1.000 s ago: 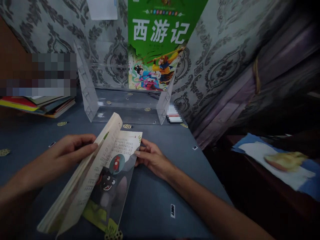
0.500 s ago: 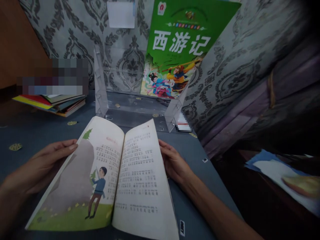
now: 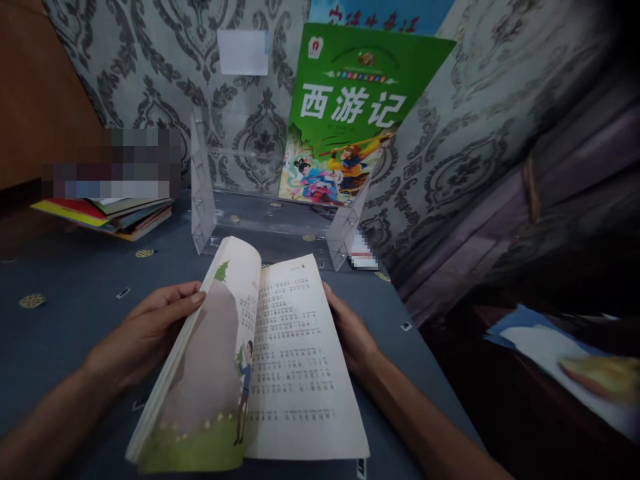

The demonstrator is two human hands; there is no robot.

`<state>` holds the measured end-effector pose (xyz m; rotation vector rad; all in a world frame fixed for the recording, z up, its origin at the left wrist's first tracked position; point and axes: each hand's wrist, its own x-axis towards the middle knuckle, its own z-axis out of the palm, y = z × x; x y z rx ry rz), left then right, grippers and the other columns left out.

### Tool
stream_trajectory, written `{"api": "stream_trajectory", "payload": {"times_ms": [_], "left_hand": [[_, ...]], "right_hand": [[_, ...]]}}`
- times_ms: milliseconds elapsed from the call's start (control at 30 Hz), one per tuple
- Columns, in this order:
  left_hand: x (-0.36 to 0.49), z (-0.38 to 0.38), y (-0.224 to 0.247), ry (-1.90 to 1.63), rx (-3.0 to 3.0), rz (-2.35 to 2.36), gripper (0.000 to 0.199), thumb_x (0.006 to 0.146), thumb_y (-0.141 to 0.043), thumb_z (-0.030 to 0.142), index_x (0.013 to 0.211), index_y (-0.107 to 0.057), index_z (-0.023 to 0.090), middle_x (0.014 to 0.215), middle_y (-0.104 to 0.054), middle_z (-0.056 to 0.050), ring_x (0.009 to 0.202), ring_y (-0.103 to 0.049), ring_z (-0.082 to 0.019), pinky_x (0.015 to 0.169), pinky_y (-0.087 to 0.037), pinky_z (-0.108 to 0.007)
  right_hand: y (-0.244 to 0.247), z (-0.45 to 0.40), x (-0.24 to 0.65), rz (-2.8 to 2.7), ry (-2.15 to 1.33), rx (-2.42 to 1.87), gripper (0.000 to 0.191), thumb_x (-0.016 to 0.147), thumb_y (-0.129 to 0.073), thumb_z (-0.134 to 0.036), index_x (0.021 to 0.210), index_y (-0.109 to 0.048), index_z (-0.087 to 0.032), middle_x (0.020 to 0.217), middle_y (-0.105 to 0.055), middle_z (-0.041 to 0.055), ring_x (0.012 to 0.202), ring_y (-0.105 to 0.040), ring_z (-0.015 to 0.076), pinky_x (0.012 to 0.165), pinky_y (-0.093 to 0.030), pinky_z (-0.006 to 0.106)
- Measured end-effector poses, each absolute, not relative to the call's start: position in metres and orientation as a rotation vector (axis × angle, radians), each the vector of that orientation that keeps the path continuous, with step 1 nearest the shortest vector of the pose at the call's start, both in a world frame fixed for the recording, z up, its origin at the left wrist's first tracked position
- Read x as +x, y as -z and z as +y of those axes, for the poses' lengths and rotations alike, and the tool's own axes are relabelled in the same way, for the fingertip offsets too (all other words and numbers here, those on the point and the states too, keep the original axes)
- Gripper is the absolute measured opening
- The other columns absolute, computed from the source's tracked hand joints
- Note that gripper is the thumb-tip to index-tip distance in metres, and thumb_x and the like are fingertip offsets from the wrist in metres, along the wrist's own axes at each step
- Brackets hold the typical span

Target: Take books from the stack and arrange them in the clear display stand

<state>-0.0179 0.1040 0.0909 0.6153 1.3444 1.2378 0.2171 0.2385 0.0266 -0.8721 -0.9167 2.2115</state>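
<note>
An open picture book point(image 3: 295, 353) is in front of me, its left pages tilted up and its right page facing me. The left page shows a figure by a grey rock; the right is lines of text. My left hand point(image 3: 163, 317) grips the outer edge of the left pages, thumb on top and fingers behind. At the right edge is my right hand point(image 3: 353, 330), closed on the book from behind, its fingers partly hidden by the page.
Behind stands a clear acrylic rack point(image 3: 203, 190) with a green book point(image 3: 345, 127) upright in it and a blue one point(image 3: 383, 13) further back. Stacked books point(image 3: 130, 223) lie at the left on the dark tablecloth point(image 3: 75, 320). A small white object point(image 3: 364, 250) sits by the rack.
My left hand has moved right and swung the left pages up toward the right page. The view has tilted up slightly, showing the blue book. My right hand stays at the right edge.
</note>
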Motion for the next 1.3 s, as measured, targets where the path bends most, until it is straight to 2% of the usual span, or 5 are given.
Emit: {"api": "stream_trajectory", "payload": {"times_ms": [167,367,733,1033,1300], "left_hand": [[-0.004,0.113,-0.084,-1.238,0.508,1.256,0.043,0.065,-0.087,0.036,0.099,-0.07,0.015,0.077,-0.074,-0.005,0.064,-0.069,-0.017,0.06,-0.057,-0.025],[-0.001,0.114,-0.079,-1.237,0.547,1.239,0.044,0.067,-0.085,0.034,0.105,-0.071,0.015,0.086,-0.076,-0.008,0.069,-0.071,-0.02,0.061,-0.056,-0.027],[-0.019,0.102,-0.081,-1.26,0.49,1.253,0.045,0.064,-0.087,0.03,0.104,-0.073,0.016,0.089,-0.076,-0.009,0.075,-0.072,-0.021,0.063,-0.056,-0.025],[-0.003,0.109,-0.078,-1.198,0.595,1.236,0.036,0.071,-0.081,0.033,0.1,-0.073,0.014,0.085,-0.075,-0.009,0.07,-0.07,-0.019,0.06,-0.057,-0.026],[-0.007,0.108,-0.078,-1.221,0.514,1.174,0.039,0.063,-0.087,0.035,0.095,-0.075,0.015,0.082,-0.075,-0.008,0.071,-0.071,-0.02,0.065,-0.06,-0.028]], "right_hand": [[-0.027,0.239,0.22,-0.935,-2.33,-0.824,0.059,0.078,-0.071,-0.066,0.116,-0.07,-0.019,0.092,-0.077,0.0081,0.095,-0.072,0.0276,0.088,-0.056,0.043],[-0.028,0.237,0.219,-0.987,-2.447,-0.752,0.072,0.078,-0.061,-0.078,0.118,-0.068,-0.018,0.104,-0.076,0.0119,0.103,-0.071,0.0305,0.095,-0.054,0.047],[-0.023,0.235,0.22,-0.949,-2.441,-0.77,0.058,0.086,-0.063,-0.059,0.123,-0.065,-0.014,0.11,-0.075,0.0153,0.106,-0.071,0.0313,0.1,-0.051,0.049],[-0.022,0.234,0.219,-0.938,-2.456,-0.811,0.067,0.086,-0.054,-0.073,0.12,-0.068,-0.017,0.11,-0.076,0.0129,0.106,-0.07,0.03,0.099,-0.052,0.047],[-0.025,0.234,0.218,-1.009,-2.435,-0.811,0.077,0.081,-0.054,-0.079,0.125,-0.067,-0.018,0.11,-0.075,0.0146,0.102,-0.071,0.0298,0.092,-0.056,0.044]]}}
